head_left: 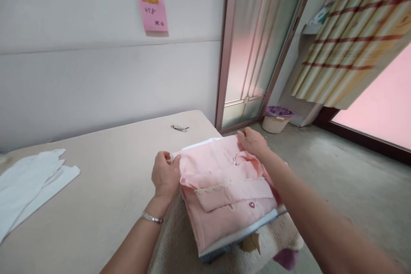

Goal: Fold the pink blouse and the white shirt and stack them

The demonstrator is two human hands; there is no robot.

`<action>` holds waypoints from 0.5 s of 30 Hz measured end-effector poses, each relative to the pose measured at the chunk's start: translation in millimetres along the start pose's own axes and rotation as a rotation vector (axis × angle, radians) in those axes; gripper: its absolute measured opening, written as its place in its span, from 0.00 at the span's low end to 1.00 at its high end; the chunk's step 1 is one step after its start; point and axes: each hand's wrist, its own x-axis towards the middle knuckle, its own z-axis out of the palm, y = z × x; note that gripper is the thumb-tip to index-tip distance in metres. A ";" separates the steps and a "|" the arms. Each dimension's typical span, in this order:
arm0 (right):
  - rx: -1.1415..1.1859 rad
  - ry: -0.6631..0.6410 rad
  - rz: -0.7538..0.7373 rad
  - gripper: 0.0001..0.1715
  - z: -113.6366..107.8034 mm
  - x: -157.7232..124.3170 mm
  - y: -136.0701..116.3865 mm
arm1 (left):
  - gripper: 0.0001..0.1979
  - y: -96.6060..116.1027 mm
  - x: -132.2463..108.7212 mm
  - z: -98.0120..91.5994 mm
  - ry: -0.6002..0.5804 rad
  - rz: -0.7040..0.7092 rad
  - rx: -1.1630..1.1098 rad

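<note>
A folded pink garment (224,192) with lace trim and small heart buttons lies on top of a stack of folded clothes at the table's near right corner. My left hand (165,175) grips its far left edge, fingers curled round the fabric. My right hand (253,142) pinches the far right edge near the collar. Under the pink piece I see a white layer (201,144), a light blue edge (253,229) and a cream knit item (180,244).
The beige table (105,171) carries white cloth (28,184) at the left and a small metal clip or pair of glasses (180,128) at the back. A pink note (153,13) hangs on the wall. A bin (276,118) stands by the glass door.
</note>
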 end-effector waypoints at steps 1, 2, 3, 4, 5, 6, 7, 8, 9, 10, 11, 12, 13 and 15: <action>-0.084 0.044 -0.082 0.19 1.0 -4.7 -3.9 | 0.19 6.7 -2.9 -3.3 0.005 0.189 0.069; -0.167 0.066 -0.193 0.22 4.1 -10.3 -8.6 | 0.19 14.4 -6.5 -5.2 -0.044 0.387 0.118; -0.238 0.057 -0.317 0.25 9.4 -16.0 -13.3 | 0.20 22.3 -10.5 -5.1 -0.138 0.564 0.157; -0.291 0.017 -0.428 0.27 16.7 -21.1 -17.7 | 0.20 29.3 -14.5 -2.9 -0.256 0.689 0.200; -0.323 -0.042 -0.503 0.30 25.6 -24.8 -21.2 | 0.21 34.7 -18.1 1.1 -0.371 0.755 0.251; -0.352 -0.106 -0.540 0.32 35.5 -26.9 -23.4 | 0.23 38.1 -20.9 6.5 -0.461 0.766 0.307; -0.382 -0.174 -0.545 0.33 45.8 -27.1 -24.1 | 0.24 39.4 -22.8 12.8 -0.522 0.738 0.360; -0.412 -0.240 -0.523 0.33 55.8 -25.5 -23.5 | 0.25 38.9 -23.6 19.4 -0.558 0.692 0.401; -0.435 -0.300 -0.491 0.33 65.0 -22.7 -22.0 | 0.26 37.3 -23.5 25.5 -0.582 0.647 0.431; -0.441 -0.350 -0.461 0.33 73.0 -19.1 -20.2 | 0.27 35.2 -22.5 30.8 -0.599 0.611 0.450; -0.430 -0.387 -0.437 0.32 79.2 -15.4 -18.6 | 0.27 33.4 -20.8 34.8 -0.613 0.586 0.461; -0.406 -0.410 -0.420 0.32 83.3 -12.0 -17.7 | 0.27 32.3 -18.5 37.3 -0.626 0.564 0.466; -0.375 -0.424 -0.411 0.31 84.8 -9.3 -17.6 | 0.27 32.0 -15.8 38.1 -0.643 0.546 0.467; -0.315 -0.427 -0.405 0.32 78.4 -7.1 -19.4 | 0.26 32.9 -9.6 34.5 -0.685 0.515 0.453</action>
